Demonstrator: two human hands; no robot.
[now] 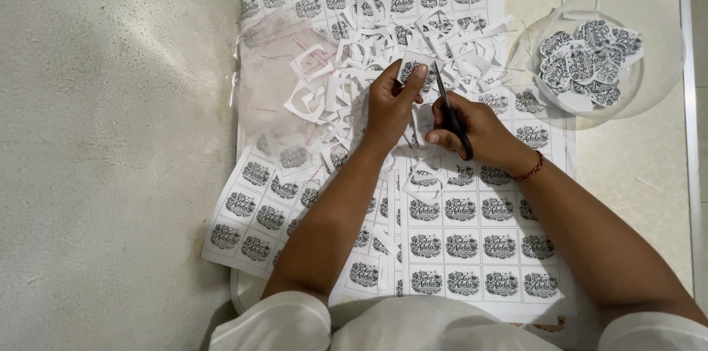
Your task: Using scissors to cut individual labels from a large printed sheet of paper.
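My left hand [389, 106] pinches a small square paper sticker [410, 69] printed with a dark round design, holding it up over a heap of paper offcuts [346, 93]. My right hand [472, 130] grips black-handled scissors [447, 104], their blades pointing up beside the sticker's right edge. Both hands hover over printed sheets of the same design [479, 248] spread across the table. A red thread bracelet [531, 170] circles my right wrist.
A clear round bowl [649, 93] at the upper right holds several cut-out stickers [586, 60]. More printed sheets [251, 211] lie at the left, overhanging the table edge. A clear plastic bag [265, 71] lies at the upper left. A grey floor [110, 152] fills the left side.
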